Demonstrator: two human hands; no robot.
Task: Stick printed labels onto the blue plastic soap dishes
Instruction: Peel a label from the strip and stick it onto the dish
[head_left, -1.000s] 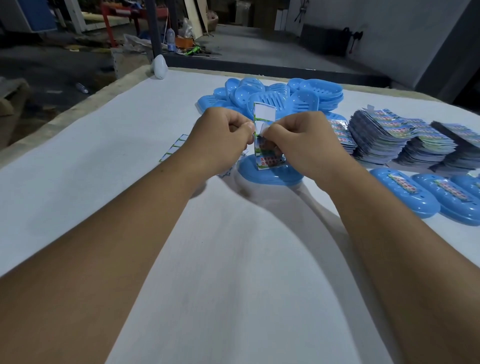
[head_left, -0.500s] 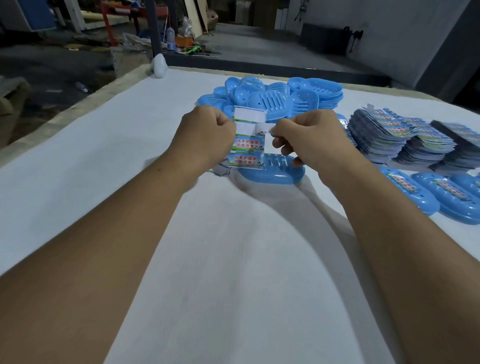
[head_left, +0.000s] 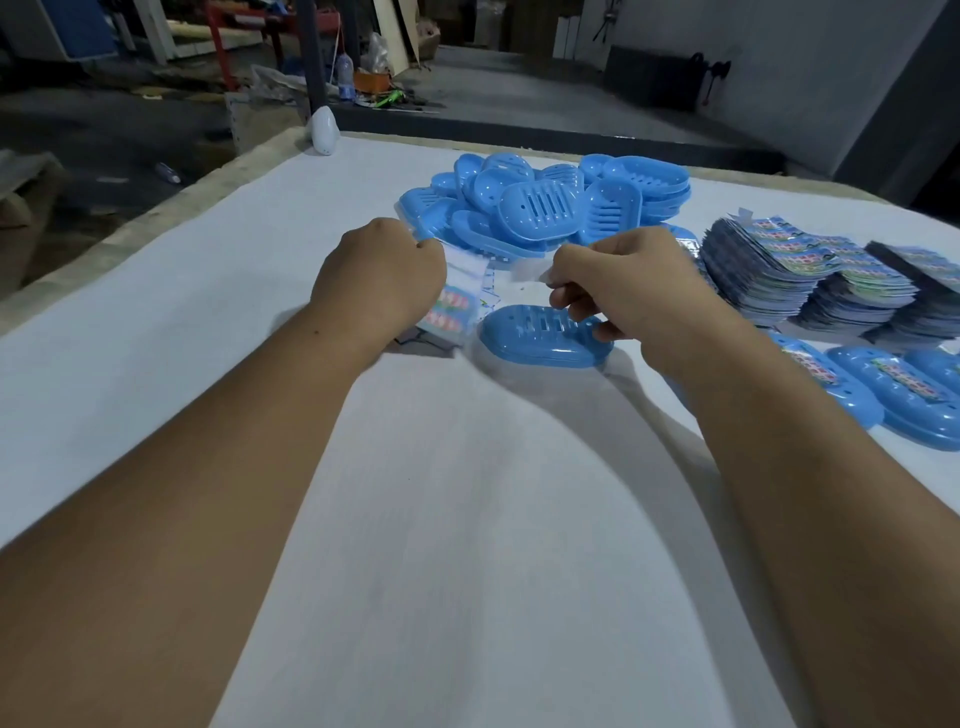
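A blue soap dish lies upside down on the white table, just below my two hands. My left hand is closed on a printed label sheet that hangs beside the dish's left end. My right hand pinches a small pale strip, blurred, above the dish, with lower fingers touching the dish's right end. A heap of unlabelled blue dishes sits behind my hands.
Stacks of printed labels stand at the right. Labelled dishes lie in a row near the right edge. A white oval object rests at the table's far left corner. The table edge runs along the left.
My hands have pulled apart. The left hand carried the label sheet to the left and down; the right hand drew a pale strip away to the right, uncovering the dish.
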